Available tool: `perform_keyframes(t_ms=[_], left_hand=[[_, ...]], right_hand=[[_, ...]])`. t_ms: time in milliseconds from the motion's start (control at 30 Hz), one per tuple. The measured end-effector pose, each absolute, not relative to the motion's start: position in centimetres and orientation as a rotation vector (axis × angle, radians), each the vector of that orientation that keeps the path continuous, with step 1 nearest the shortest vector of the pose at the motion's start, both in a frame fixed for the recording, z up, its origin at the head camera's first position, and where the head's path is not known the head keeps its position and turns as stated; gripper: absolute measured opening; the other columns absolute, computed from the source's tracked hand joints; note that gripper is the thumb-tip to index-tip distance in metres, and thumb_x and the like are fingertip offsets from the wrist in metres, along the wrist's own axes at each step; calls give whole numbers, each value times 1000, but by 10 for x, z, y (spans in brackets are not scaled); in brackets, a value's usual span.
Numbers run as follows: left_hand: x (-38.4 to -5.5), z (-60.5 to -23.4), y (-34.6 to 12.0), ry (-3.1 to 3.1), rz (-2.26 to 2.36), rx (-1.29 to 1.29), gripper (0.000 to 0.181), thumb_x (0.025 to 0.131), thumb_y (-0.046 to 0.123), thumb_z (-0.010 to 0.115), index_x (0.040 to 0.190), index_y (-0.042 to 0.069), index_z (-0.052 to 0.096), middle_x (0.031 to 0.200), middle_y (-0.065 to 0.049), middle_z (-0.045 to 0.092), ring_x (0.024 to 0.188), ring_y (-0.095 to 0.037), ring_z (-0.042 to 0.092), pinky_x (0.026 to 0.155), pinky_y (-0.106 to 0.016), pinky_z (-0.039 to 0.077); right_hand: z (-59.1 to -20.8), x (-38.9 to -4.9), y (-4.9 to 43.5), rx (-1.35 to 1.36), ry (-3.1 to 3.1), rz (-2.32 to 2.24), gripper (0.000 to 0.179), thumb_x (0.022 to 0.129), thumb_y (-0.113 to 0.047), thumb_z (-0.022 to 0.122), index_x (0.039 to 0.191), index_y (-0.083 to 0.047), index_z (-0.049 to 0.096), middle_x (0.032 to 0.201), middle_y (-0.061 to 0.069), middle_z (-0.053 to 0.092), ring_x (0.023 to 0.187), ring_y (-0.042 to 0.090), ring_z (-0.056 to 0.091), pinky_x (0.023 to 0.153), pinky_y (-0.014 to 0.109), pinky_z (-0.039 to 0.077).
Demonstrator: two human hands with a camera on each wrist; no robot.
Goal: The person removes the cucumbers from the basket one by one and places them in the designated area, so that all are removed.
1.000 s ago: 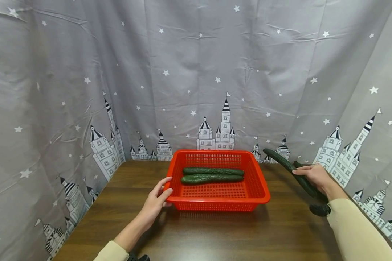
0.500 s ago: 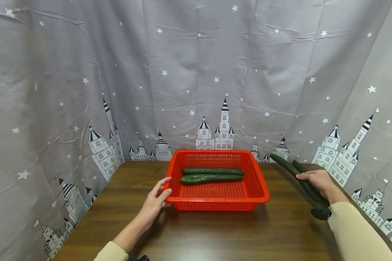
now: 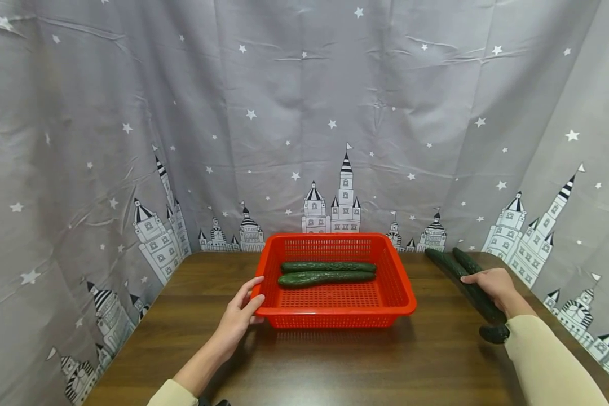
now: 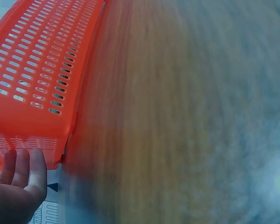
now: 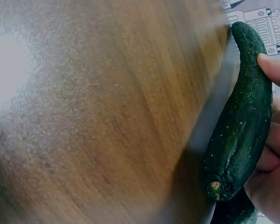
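My left hand (image 3: 238,313) holds the left rim of a red plastic basket (image 3: 335,310), thumb near its front corner. In the left wrist view, several fingertips (image 4: 37,161) touch the basket's slotted outer wall. Two dark green cucumbers (image 3: 327,277) lie side by side inside it. Right of the basket, my right hand (image 3: 494,286) grips a long cucumber (image 3: 449,266) between thumb and fingers, low over the table. Another cucumber (image 3: 467,261) lies close beside it, partly hidden by the hand. In the right wrist view the gripped cucumber (image 5: 240,116) overlaps the lower one (image 5: 233,213).
A brown wooden table (image 3: 335,361) carries everything. Its back and right edges meet a grey curtain (image 3: 264,113) printed with stars and castles. Bare wood shows in front of the basket and between it and the cucumbers on the right.
My right hand has lowered the cucumber and shifted it slightly right, alongside the other one, whose far end now shows more. My left hand and the basket keep their positions.
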State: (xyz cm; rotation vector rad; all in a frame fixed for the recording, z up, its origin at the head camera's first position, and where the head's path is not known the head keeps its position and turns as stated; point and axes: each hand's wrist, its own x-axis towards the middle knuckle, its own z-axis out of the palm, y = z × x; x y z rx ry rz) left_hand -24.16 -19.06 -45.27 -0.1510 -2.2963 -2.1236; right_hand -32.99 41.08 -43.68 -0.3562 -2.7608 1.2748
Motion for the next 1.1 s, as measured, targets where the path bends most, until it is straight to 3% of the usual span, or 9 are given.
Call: perform_keyframes(t_ms=[100,200,333,600,900,1100], left_hand=[[-241,-451,-190,-2296,-2132,-157,49,102,26,59,148,27,44,136,-19,52,104,-26,63,86,-38,56],[-240,-450,-190,-2298,-2137,-162,49,102,27,59,149,27,44,137,-20,51,104,-26,63,86,-38,55],[-239,-450,-189,-2292,-2141,-159,49,102,26,59,149,26,44,136,-20,51,103,-26,63,85,-38,55],[-239,-451,-189,-2280,-2147,-160,49,102,26,59,148,26,45,136,-20,51,103,-26,63,85,-38,56],[-239,-451,-189,-2278,-2141,-166,49,102,24,59,149,25,44,136,-20,52,102,-26,63,84,-37,56],[-239,-450,-189,-2281,-2137,-164,49,102,24,59,149,25,44,136,-20,52,102,-26,63,84,-38,55]], right_hand=[[-437,-329,409,-349,-2760,1221,46,81,-28,80,94,15,72,124,39,54,99,37,58,70,29,51],[-438,-329,407,-341,-2786,1166,43,83,-28,80,94,14,74,133,41,50,109,46,55,85,43,54],[-438,-329,405,-324,-2831,1082,43,84,-29,79,96,12,74,134,41,49,114,52,52,98,58,46],[-437,-328,406,-199,-2941,742,40,86,-32,71,96,6,77,117,39,62,102,59,58,79,58,53],[-436,-325,405,-328,-2941,772,39,85,-37,71,100,-1,78,122,38,59,98,57,60,65,51,54],[-438,-324,405,-352,-2905,783,39,85,-36,72,106,-4,78,128,36,58,107,62,53,73,54,53]])
